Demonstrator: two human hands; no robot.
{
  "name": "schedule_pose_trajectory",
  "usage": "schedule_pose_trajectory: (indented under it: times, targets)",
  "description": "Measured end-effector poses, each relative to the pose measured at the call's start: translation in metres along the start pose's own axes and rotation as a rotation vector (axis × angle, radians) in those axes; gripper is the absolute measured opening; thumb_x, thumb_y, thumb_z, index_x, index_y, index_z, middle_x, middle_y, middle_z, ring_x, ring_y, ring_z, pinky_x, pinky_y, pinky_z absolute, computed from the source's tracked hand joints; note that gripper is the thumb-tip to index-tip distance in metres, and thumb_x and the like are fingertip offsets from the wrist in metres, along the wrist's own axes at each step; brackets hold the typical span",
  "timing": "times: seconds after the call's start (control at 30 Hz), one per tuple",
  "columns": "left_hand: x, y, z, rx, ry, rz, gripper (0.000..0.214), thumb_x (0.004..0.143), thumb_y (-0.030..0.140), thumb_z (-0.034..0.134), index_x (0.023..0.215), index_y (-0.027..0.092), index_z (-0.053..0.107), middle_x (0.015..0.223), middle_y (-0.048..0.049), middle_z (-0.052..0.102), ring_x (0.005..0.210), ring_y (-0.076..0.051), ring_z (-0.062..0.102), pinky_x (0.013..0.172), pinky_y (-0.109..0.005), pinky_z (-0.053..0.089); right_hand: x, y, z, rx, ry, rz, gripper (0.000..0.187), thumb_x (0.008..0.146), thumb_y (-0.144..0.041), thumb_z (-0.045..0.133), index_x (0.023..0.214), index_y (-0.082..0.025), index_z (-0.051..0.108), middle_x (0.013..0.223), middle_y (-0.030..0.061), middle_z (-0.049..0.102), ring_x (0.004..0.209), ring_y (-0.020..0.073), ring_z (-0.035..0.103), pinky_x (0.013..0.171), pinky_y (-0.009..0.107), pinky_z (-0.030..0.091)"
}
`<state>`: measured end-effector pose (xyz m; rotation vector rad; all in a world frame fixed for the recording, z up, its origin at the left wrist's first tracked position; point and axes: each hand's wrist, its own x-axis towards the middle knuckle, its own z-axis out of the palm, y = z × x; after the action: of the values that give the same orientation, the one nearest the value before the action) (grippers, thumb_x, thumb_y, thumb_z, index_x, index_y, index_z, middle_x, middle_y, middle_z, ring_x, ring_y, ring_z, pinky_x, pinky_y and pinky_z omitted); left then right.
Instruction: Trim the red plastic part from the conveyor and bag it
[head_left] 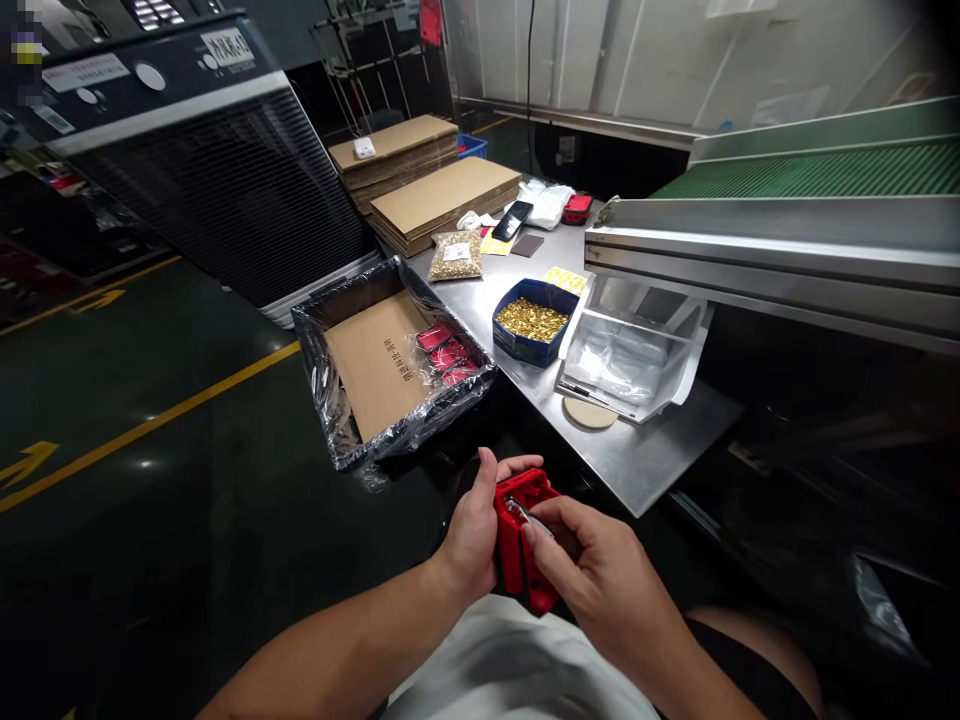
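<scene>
In front of my lap, my left hand [469,535] is wrapped round a red plastic housing [511,555], its thumb pointing up along the side. The housing has a dark groove and a hollow at the top. My right hand [604,560] pinches a small silvery metal piece [534,520] between thumb and fingers, against the open side of the housing. Its exact kind is too small to tell, and the fingers partly hide it. Beyond my hands stands a plastic-lined black crate [330,405], holding cardboard and several red pieces [448,352] wrapped in clear film.
A metal table [637,468] carries a blue bin [517,345] of small gold-coloured parts, a clear-fronted tray [626,345], a bag [456,258] of similar parts, a phone [513,221] and stacked cardboard [450,195]. A green conveyor [817,175] rises at right; an air cooler [225,170] stands left.
</scene>
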<state>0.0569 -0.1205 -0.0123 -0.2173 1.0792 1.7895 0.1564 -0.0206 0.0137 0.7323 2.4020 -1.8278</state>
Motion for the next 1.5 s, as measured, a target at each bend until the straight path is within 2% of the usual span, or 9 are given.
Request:
schedule_pose_trajectory:
  times: [0.13, 0.37, 0.77, 0.9, 1.07, 1.2, 1.33, 1.5]
  targets:
    - [0.000, -0.001, -0.002, 0.017, -0.013, -0.008, 0.073, 0.085, 0.076, 0.042, 0.118, 0.013, 0.061, 0.099, -0.0153, 0.063, 0.091, -0.028, 0.062, 0.088, -0.041, 0.048, -0.003, 0.004, 0.000, 0.013, -0.008, 0.017, 0.024, 0.091, -0.041, 0.053, 0.090, -0.022, 0.067, 0.072, 0.0003, 0.066, 0.060, 0.0128, 0.056, 0.054, 0.023, 0.043]
    - [0.000, -0.002, 0.001, 0.059, -0.026, -0.022, 0.073, 0.088, 0.074, 0.037, 0.120, 0.013, 0.060, 0.103, -0.0169, 0.063, 0.094, -0.029, 0.060, 0.089, -0.043, 0.046, -0.003, 0.002, -0.001, 0.025, 0.016, 0.051, 0.024, 0.090, -0.042, 0.054, 0.087, -0.023, 0.066, 0.068, -0.0012, 0.064, 0.057, 0.0116, 0.053, 0.051, 0.022, 0.040]
    - [-0.001, -0.002, 0.005, 0.045, -0.028, -0.043, 0.071, 0.087, 0.074, 0.042, 0.118, 0.013, 0.061, 0.100, -0.0156, 0.065, 0.090, -0.027, 0.062, 0.086, -0.039, 0.048, -0.006, 0.006, -0.006, 0.018, -0.023, 0.031, 0.024, 0.090, -0.041, 0.053, 0.084, -0.022, 0.065, 0.069, -0.0012, 0.063, 0.056, 0.0112, 0.050, 0.050, 0.022, 0.039]
    - [-0.001, -0.002, 0.006, 0.022, -0.019, -0.075, 0.070, 0.089, 0.072, 0.039, 0.116, 0.012, 0.062, 0.098, -0.0151, 0.065, 0.088, -0.026, 0.063, 0.085, -0.037, 0.049, -0.007, 0.007, -0.015, -0.016, 0.017, -0.029, 0.024, 0.091, -0.042, 0.053, 0.086, -0.021, 0.064, 0.071, -0.0002, 0.065, 0.058, 0.0122, 0.053, 0.053, 0.024, 0.041]
    - [-0.002, 0.000, 0.006, -0.006, -0.020, -0.127, 0.067, 0.090, 0.069, 0.041, 0.114, 0.011, 0.063, 0.099, -0.0160, 0.065, 0.089, -0.027, 0.064, 0.085, -0.038, 0.051, -0.004, 0.009, -0.021, -0.262, 0.102, -0.224, 0.018, 0.091, -0.037, 0.054, 0.094, -0.024, 0.066, 0.079, -0.0004, 0.064, 0.066, 0.0120, 0.058, 0.061, 0.025, 0.044]
    - [-0.002, 0.000, 0.007, -0.008, -0.015, -0.185, 0.069, 0.092, 0.070, 0.035, 0.113, 0.010, 0.063, 0.096, -0.0157, 0.066, 0.085, -0.026, 0.066, 0.079, -0.035, 0.052, -0.001, 0.008, -0.020, -0.345, 0.070, -0.308, 0.015, 0.093, -0.032, 0.053, 0.097, -0.025, 0.066, 0.083, -0.0001, 0.063, 0.069, 0.0112, 0.059, 0.062, 0.025, 0.044]
    - [-0.002, 0.000, 0.006, 0.001, -0.002, -0.210, 0.067, 0.092, 0.069, 0.035, 0.111, 0.011, 0.063, 0.096, -0.0146, 0.067, 0.082, -0.023, 0.066, 0.075, -0.032, 0.053, 0.001, 0.007, -0.022, -0.410, 0.051, -0.371, 0.016, 0.094, -0.031, 0.050, 0.099, -0.025, 0.064, 0.086, 0.0017, 0.062, 0.073, 0.0122, 0.059, 0.063, 0.024, 0.045]
    - [-0.003, -0.001, 0.005, 0.024, -0.002, -0.231, 0.066, 0.092, 0.068, 0.036, 0.111, 0.011, 0.064, 0.098, -0.0155, 0.067, 0.083, -0.024, 0.067, 0.074, -0.032, 0.053, -0.001, 0.008, -0.023, -0.515, 0.057, -0.427, 0.016, 0.095, -0.030, 0.049, 0.094, -0.023, 0.063, 0.082, 0.0018, 0.060, 0.067, 0.0122, 0.056, 0.059, 0.025, 0.043]
